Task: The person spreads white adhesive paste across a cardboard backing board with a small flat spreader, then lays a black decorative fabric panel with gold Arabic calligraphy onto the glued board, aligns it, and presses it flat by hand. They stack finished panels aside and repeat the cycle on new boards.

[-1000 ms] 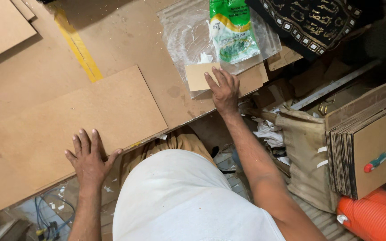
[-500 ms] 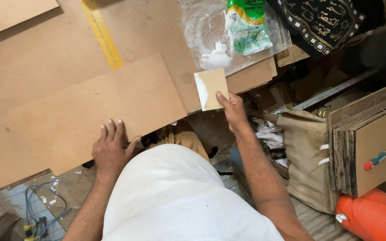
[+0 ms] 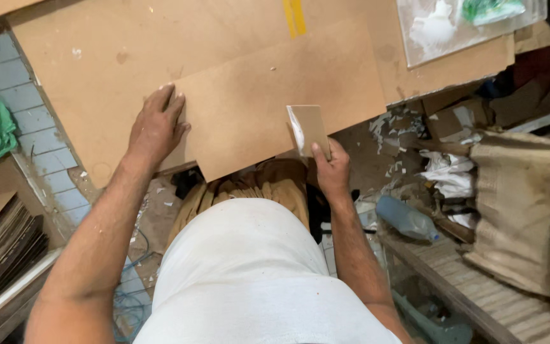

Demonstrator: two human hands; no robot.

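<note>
Head view — left hand point(image 3: 154, 127) spread flat on a brown board point(image 3: 275, 102); beside it, right hand point(image 3: 331, 171) pinches a small card point(image 3: 308, 127) over that board's near edge.

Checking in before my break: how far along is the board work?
Done: the small card is picked up, pinched in the right hand. In hand: the left hand presses flat on the brown board. Left: the card isn't yet laid flat on it.

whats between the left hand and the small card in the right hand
In the head view, only bare brown fibreboard panel lies between the left hand and the small rectangular tan card held by the right hand.
</note>
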